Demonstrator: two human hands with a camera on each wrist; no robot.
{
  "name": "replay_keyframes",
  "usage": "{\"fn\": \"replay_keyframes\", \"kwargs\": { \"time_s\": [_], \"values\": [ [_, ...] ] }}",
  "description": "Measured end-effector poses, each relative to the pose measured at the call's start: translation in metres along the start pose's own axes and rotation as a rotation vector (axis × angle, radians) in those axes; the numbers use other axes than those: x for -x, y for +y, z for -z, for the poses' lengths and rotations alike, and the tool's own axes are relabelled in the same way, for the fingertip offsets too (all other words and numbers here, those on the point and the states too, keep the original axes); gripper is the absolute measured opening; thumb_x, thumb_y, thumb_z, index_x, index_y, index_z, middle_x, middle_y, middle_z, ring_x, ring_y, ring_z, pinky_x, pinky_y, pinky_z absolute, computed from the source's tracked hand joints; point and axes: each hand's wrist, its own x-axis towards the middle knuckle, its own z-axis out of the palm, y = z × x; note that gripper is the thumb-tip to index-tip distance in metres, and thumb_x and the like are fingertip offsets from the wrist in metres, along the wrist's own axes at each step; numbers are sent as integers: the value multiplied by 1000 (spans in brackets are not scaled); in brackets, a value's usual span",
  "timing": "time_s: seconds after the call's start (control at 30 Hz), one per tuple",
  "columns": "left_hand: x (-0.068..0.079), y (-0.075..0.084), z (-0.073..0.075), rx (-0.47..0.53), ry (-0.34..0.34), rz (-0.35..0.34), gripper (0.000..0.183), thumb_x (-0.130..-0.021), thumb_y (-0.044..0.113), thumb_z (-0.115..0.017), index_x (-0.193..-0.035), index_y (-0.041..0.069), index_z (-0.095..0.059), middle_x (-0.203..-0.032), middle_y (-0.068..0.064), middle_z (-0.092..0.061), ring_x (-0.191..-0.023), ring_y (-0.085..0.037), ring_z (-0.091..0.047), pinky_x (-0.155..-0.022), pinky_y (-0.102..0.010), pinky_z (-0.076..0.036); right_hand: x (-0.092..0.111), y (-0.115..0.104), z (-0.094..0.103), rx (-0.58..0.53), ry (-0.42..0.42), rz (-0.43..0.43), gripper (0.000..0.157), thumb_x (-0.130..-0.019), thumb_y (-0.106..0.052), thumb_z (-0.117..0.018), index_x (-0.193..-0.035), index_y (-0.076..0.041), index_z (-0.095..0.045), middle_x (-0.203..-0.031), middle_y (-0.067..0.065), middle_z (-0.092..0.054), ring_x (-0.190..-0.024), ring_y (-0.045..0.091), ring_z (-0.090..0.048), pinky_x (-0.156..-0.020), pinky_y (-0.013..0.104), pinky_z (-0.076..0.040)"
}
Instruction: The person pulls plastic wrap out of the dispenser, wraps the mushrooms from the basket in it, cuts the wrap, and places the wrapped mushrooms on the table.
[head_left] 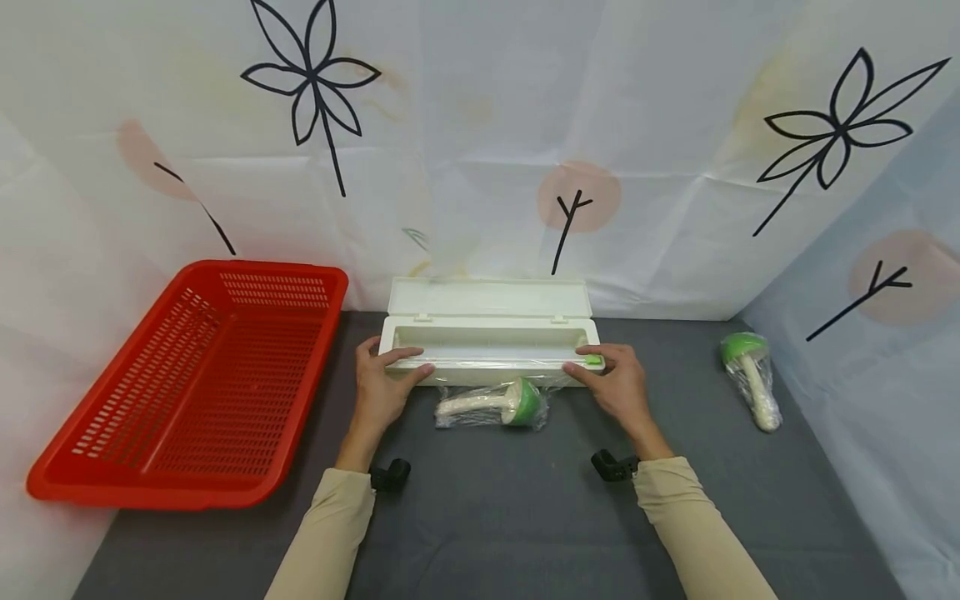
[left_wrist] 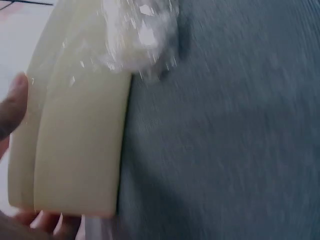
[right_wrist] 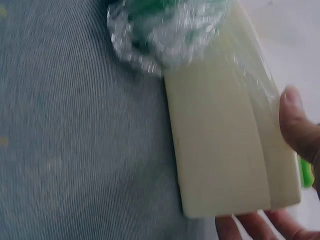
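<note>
A long white cling film dispenser (head_left: 489,323) lies across the table with its lid (head_left: 491,298) raised at the back. My left hand (head_left: 380,387) grips its left end, thumb (left_wrist: 16,102) on the front edge and the other fingers around the end. At the opposite end my right hand (head_left: 621,383) holds it the same way, beside a small green slider (head_left: 593,360). Clear film stretches over the dispenser's front. Just before it lies a mushroom-shaped piece (head_left: 480,403), green-capped and white-stemmed, wrapped in film that overlaps the front wall (right_wrist: 220,150).
To the left stands a red plastic basket (head_left: 300,425) with slotted walls. A second film-wrapped, green-capped mushroom shape (head_left: 759,385) lies at the far right of the grey tabletop (head_left: 510,517). A white patterned cloth (head_left: 465,192) hangs behind the dispenser.
</note>
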Motion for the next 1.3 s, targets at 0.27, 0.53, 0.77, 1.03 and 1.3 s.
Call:
{"fn": "replay_keyframes", "kwargs": {
  "time_s": [0.27,0.53,0.77,1.03,1.3],
  "values": [
    [-1,-9,6,-44,-17,-98,32,-74,12,-91,-103,2,-81,-139,-31,-39,-128,-44,-40,-101,-55,-38,-2,8,3,33,2,81,29,-81,-13,-87,-106,-1,-77,-114,20,-52,-90,33,-55,-77,40,-50],
    [0,-14,7,-55,11,-139,33,-74,13,-91,-104,4,-80,-134,-31,-43,-126,-44,-43,-99,-57,-40,4,12,-9,-142,103,15,45,-78,-8,-89,-120,-2,-74,-100,16,-56,-85,18,-52,-70,24,-45],
    [1,-14,7,-45,19,-140,33,-75,14,-91,-105,6,-81,-133,-30,-44,-120,-43,-46,-99,-55,-40,10,6,-21,-417,159,-89,51,-82,-1,-84,-131,-1,-67,-103,17,-49,-88,19,-53,-69,14,-47],
    [1,-15,8,-56,16,-153,32,-76,15,-91,-106,7,-81,-132,-30,-46,-122,-43,-46,-97,-56,-41,11,3,-26,-424,116,-51,49,-88,3,-76,-135,2,-62,-116,18,-41,-106,18,-43,-85,15,-48],
    [2,-16,8,-102,36,-131,67,-73,15,-93,-133,3,-66,-130,-30,-47,-118,-45,-49,-99,-58,-41,18,0,-35,-503,281,-79,50,-85,6,-79,-132,3,-64,-115,22,-50,-103,25,-62,-79,13,-51]
  ]
}}
